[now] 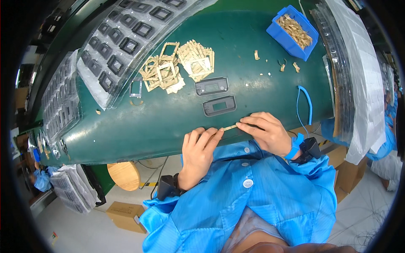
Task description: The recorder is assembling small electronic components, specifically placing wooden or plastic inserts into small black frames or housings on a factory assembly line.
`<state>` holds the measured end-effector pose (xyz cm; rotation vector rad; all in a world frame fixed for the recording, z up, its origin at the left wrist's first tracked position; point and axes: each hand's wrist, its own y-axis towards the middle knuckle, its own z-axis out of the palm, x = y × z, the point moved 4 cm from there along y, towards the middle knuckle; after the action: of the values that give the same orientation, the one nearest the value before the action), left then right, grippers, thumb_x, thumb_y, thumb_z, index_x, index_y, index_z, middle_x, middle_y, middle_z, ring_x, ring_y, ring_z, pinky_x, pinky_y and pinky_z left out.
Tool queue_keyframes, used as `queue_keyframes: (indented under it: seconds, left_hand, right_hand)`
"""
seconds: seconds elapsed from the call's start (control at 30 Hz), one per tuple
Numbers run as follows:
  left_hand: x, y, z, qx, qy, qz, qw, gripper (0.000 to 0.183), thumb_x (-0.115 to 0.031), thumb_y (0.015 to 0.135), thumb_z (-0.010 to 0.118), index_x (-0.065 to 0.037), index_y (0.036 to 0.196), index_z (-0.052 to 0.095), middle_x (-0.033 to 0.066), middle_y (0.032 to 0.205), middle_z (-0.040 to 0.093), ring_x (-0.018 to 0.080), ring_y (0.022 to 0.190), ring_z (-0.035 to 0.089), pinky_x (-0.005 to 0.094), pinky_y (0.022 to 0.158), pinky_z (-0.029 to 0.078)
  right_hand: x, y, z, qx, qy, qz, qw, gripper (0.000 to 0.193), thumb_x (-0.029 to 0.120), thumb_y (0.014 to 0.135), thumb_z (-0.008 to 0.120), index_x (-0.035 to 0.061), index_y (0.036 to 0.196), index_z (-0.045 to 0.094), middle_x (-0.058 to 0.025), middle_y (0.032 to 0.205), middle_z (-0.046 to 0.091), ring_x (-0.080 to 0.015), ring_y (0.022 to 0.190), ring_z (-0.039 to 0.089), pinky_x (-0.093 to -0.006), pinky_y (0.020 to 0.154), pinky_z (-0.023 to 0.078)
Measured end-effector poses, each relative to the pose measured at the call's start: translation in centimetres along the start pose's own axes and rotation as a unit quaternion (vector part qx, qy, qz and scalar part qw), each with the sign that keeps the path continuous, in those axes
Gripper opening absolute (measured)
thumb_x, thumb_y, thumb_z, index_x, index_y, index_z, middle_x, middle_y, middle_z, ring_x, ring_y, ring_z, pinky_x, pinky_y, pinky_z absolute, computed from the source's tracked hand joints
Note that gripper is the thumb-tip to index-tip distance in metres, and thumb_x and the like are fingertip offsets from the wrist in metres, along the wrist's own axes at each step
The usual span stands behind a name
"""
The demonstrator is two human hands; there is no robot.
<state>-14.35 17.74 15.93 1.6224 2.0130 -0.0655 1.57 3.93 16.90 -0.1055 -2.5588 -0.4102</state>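
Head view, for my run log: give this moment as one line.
left hand: pinching tan strip end | right hand: pinching other end | place: green bench edge | nearby: two dark frames, tan frame pile, blue bin

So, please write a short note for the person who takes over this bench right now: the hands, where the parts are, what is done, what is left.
Left hand and right hand: together they pinch a small tan paper strip at the near edge of the green table.
Parts: two dark grey rectangular plastic frames lie just beyond the hands.
Done, apparently: a pile of tan peeled frame-shaped liners; scraps fill the blue plastic bin.
Left: likely the two grey frames; clear trays of black frames wait further back.
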Motion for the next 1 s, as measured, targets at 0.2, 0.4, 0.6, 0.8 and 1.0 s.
queue_keyframes:
  seconds: [0.2,0.4,0.6,0.8,1.0]
  left_hand:
    - [0.7,1.3,-0.9,-0.006,-0.107,-0.027,0.994,0.038,0.002,0.074,0.068,-0.006,0.110,0.074,0.0025,0.101,0.066,0.0227,0.090,0.059,0.0341,0.074,0.045]
    - [2.9,5.2,-2.8,-0.079,-0.111,-0.057,0.989,0.024,0.003,0.079,0.074,-0.004,0.102,0.076,0.0087,0.094,0.068,0.0264,0.083,0.061,0.0354,0.073,0.050]
    - [4.6,7.4,-3.5,-0.089,-0.148,-0.104,0.979,0.018,0.001,0.082,0.075,-0.003,0.099,0.076,0.0081,0.094,0.068,0.0255,0.085,0.062,0.0336,0.075,0.050]
    - [5.8,10.0,-3.4,-0.116,-0.006,-0.052,0.992,0.016,-0.003,0.082,0.075,-0.003,0.098,0.075,0.0075,0.096,0.067,0.0278,0.092,0.060,0.0371,0.079,0.049]
    - [8.5,12.6,-2.3,-0.122,0.044,-0.035,0.991,0.026,-0.010,0.081,0.077,-0.005,0.106,0.074,0.0067,0.103,0.067,0.0282,0.096,0.059,0.0382,0.083,0.047]
  right_hand:
    - [0.9,0.9,0.6,-0.033,-0.016,-0.031,0.999,0.025,0.014,0.077,0.078,0.0066,0.098,0.069,-0.0035,0.101,0.065,-0.0219,0.097,0.061,-0.0347,0.082,0.048]
    - [0.4,1.3,0.6,-0.041,0.007,-0.018,0.999,0.018,0.010,0.076,0.080,0.0062,0.089,0.068,-0.0053,0.094,0.064,-0.0241,0.090,0.062,-0.0344,0.078,0.048]
    - [-3.8,1.7,-1.0,-0.081,0.387,0.308,0.865,0.009,0.007,0.092,0.071,-0.0004,0.094,0.066,-0.0021,0.081,0.064,-0.0075,0.072,0.058,-0.0235,0.066,0.047]
    - [-6.5,4.0,-3.1,-0.123,0.179,0.322,0.922,0.008,0.007,0.091,0.071,0.0001,0.094,0.067,-0.0031,0.078,0.063,-0.0062,0.064,0.053,-0.0239,0.060,0.043]
    - [-6.4,6.7,-3.6,-0.148,-0.019,0.200,0.968,0.012,0.007,0.084,0.073,0.0032,0.092,0.066,-0.0088,0.091,0.062,-0.0307,0.089,0.060,-0.0399,0.074,0.050]
